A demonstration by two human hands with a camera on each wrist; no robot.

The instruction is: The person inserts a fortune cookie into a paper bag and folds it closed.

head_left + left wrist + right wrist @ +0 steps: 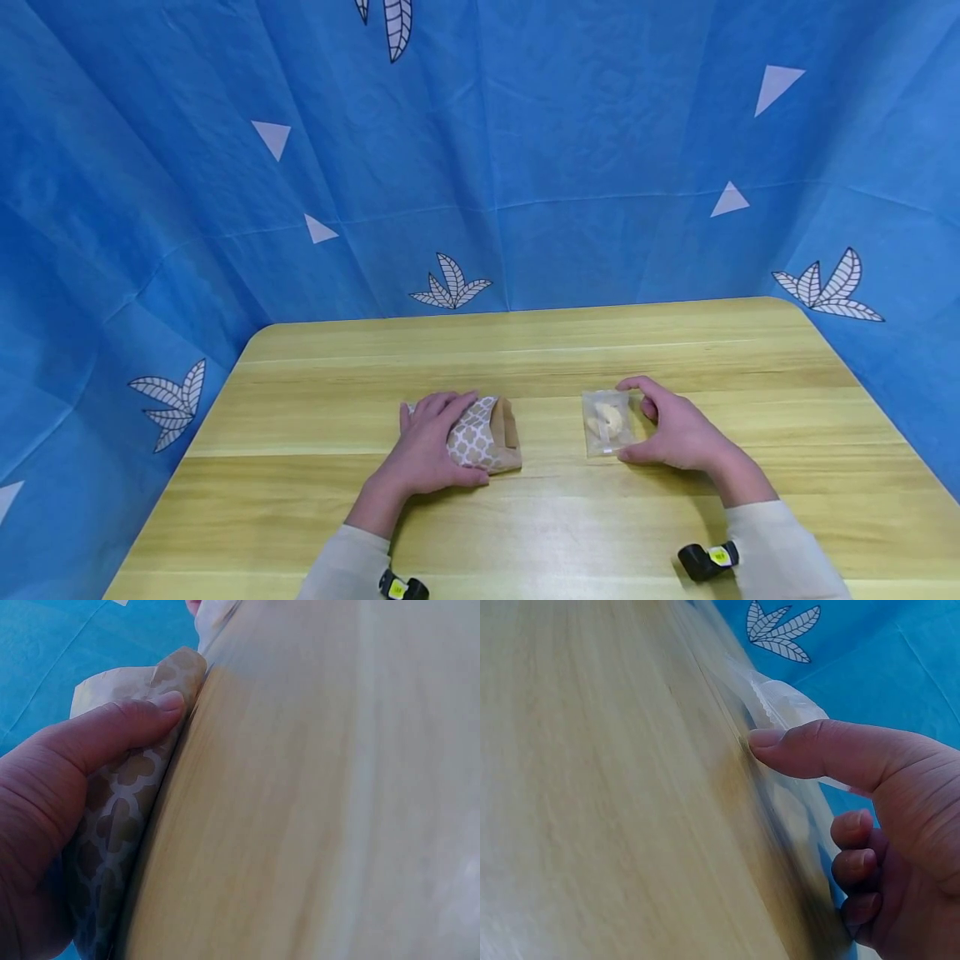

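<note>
My left hand [431, 442] grips a folded brown paper bag [474, 433] with a white lattice pattern. Fingers lie over its top and far side, and the thumb presses its near edge, as the left wrist view also shows. A small clear plastic packet [597, 427] with a pale, curved piece inside lies to the right of the bag. My right hand [678, 429] holds this packet at its right side, index fingertip at the far corner and thumb at the near edge. In the right wrist view the other fingers [859, 862] are curled in beside the packet.
Both things are on a light wooden table [562, 533] with rounded far corners. A blue curtain [600, 150] with white leaves and triangles hangs behind the table and along its sides. Black wrist cameras [705, 562] sit at the pale sleeves [780, 550].
</note>
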